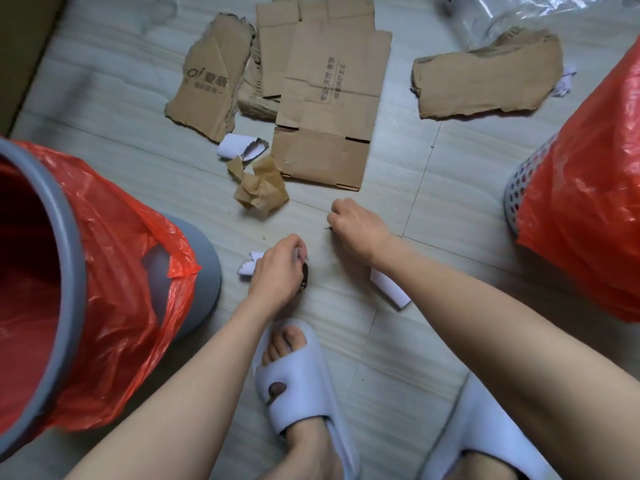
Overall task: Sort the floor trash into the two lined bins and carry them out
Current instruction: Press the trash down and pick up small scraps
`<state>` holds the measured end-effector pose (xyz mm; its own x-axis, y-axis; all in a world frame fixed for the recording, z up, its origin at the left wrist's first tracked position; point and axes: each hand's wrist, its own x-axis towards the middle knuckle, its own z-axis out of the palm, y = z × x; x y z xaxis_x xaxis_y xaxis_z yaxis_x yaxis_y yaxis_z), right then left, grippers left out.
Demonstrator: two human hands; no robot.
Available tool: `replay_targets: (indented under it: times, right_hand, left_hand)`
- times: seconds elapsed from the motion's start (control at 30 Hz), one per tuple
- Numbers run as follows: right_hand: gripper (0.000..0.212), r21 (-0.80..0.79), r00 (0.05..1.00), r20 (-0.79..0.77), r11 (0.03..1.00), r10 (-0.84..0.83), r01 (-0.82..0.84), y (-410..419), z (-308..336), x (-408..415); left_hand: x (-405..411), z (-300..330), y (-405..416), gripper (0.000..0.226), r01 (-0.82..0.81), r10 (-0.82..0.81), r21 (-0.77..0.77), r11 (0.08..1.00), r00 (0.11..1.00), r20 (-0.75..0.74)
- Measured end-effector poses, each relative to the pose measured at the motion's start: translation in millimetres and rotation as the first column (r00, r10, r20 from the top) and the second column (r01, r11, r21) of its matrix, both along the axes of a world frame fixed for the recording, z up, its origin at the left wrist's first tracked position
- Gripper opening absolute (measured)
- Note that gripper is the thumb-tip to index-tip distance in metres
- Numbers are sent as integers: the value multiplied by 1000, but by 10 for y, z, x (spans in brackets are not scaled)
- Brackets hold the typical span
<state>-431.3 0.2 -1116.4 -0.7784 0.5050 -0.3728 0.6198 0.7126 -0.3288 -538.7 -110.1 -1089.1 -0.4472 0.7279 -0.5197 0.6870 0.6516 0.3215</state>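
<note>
My left hand point(277, 271) is low over the floor, its fingers curled round small dark scraps point(304, 277). My right hand point(356, 226) is just beyond it, fingertips pinching a tiny dark bit point(327, 228) off the tiles. A grey bin point(69, 237) lined with a red bag stands at the left. A perforated basket point(523, 181) under a red bag stands at the right. Flattened cardboard point(329, 98), torn cardboard pieces point(207, 84) point(485, 81), crumpled brown paper point(261, 188) and white paper scraps point(239, 148) point(389, 287) point(247, 268) lie on the floor.
Clear plastic film point(540, 12) lies at the top right. My feet in pale slippers point(301, 386) point(485, 427) stand at the bottom. A brown wall or board point(20, 46) borders the top left. Bare tiles lie between my hands and the cardboard.
</note>
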Motion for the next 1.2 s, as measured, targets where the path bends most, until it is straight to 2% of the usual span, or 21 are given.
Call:
replay_targets:
  times: [0.13,0.2,0.27,0.4,0.53,0.63,0.73,0.83,1.03,1.13,1.2]
  right_hand:
    - [29,36,1000,-1,999,-1,1,11,-7,145]
    - [31,34,999,11,998,-50,50,19,-14,199]
    - [33,2,990,8,990,-139,139,24,-22,264]
    - [34,-73,952,-66,953,-299,294,67,147,395]
    - [31,-85,909,-211,933,-359,349,239,686,463]
    - [26,-82,829,-333,890,-449,449,489,1256,555]
    - [26,-113,676,-499,814,-542,569,722,1866,758]
    - [25,-101,549,-599,735,-582,670,875,2398,1197]
    - [17,-13,434,-563,533,-703,846,1040,2691,2308]
    - [20,-21,370,-538,451,-757,892,998,2636,2674]
    - [20,-26,300,-539,371,-787,928,960,2531,2857]
  left_hand:
    - [-9,-34,-22,20,-9,8,45,999,999,41]
    - [-1,-52,-28,20,-35,32,44,998,998,62]
    - [17,-46,-16,20,-135,124,61,989,981,152]
    - [76,50,86,31,-422,383,52,905,863,331]
    - [177,301,333,35,-659,534,107,744,683,498]
    - [317,685,668,41,-650,471,206,731,700,537]
    - [528,1158,961,44,-593,356,323,738,748,560]
    - [836,1557,1191,43,-519,262,427,740,808,528]
    - [1799,1984,1630,42,-341,20,549,763,861,508]
    - [2226,1996,1696,40,-271,-91,561,782,841,533]
    - [2437,1903,1669,34,-138,-184,629,765,889,420]
